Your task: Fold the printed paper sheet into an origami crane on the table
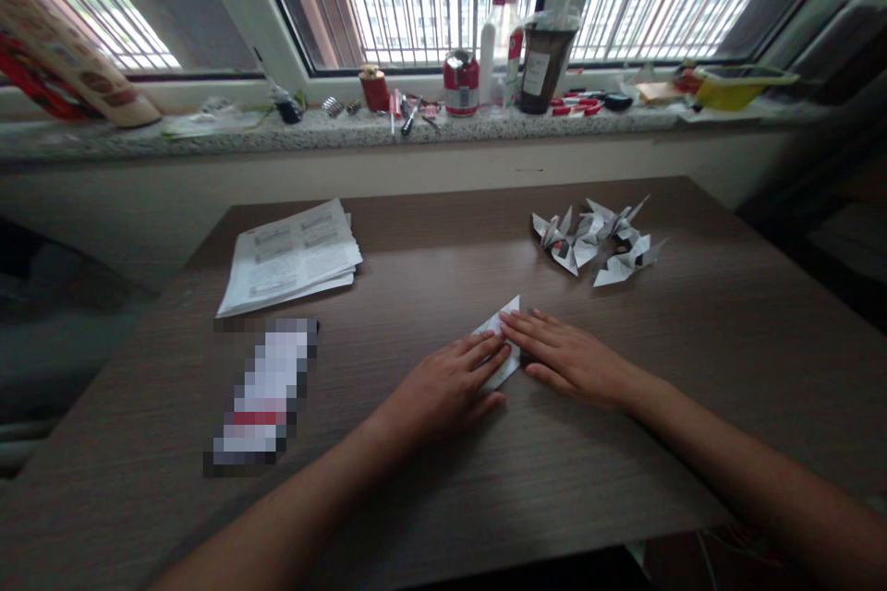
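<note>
- My left hand point(450, 383) lies flat, fingers stretched out, over the folded paper point(504, 374); it grips nothing and hides much of the sheet, so I can't make out the full outline.
- My right hand point(572, 355) is flat too, fingers close together, its fingertips on the right edge of the folded paper; whether they press or only rest, I can't tell.
- The folded paper lies on the table point(430, 259), one corner showing past my fingers and another below them.
- Beyond the folded paper, to the right, stand folded shapes point(586, 242), overlapping so that I can't count them surely.
- Beyond it to the left is a stack of papers point(291, 254), its print too small to read.
- Left of the folded paper lies a long thing point(267, 392), blurred into blocks.
- Farthest beyond it, the windowsill point(346, 131) bears a red can point(461, 85), a dark cup point(537, 69) and a bottle point(514, 55) partly hidden by that cup; small clutter there is hard to name.
</note>
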### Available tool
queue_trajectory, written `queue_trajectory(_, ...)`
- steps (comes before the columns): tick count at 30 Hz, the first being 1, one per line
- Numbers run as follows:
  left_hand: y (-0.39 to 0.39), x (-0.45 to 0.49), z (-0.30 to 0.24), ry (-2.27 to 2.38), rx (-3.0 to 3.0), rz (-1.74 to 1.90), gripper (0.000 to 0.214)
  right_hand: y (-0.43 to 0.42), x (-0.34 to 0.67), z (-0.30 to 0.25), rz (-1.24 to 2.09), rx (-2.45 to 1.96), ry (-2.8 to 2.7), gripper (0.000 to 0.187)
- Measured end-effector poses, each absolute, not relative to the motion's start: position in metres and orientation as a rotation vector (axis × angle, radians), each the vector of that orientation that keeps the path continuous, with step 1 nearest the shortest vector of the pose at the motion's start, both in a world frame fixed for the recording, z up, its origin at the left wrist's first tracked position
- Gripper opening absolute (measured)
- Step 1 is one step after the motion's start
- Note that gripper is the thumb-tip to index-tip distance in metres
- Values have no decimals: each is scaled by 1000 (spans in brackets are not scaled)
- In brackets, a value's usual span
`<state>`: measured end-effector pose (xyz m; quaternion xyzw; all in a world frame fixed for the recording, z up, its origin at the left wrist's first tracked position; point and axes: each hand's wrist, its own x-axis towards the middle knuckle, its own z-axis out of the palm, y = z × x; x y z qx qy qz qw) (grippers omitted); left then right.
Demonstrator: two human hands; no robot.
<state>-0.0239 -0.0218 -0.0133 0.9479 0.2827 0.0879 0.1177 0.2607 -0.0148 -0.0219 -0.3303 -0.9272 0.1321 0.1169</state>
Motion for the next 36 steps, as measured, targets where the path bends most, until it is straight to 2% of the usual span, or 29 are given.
queue_trajectory(8,-22,-24,-15,794,2761,286,57,-2,267,-28,330,-924,-2753,75)
queue_trajectory(17,-22,-26,-19,803,2754,290,62,33,276,-29,248,-1042,-2726,69)
queue_trajectory(28,-23,-26,-15,817,2747,255,58,33,288,-28,300,-1210,-2549,65)
queue_trajectory(36,-22,-26,-14,806,2739,245,59,-4,274,-20,435,-936,-2780,73)
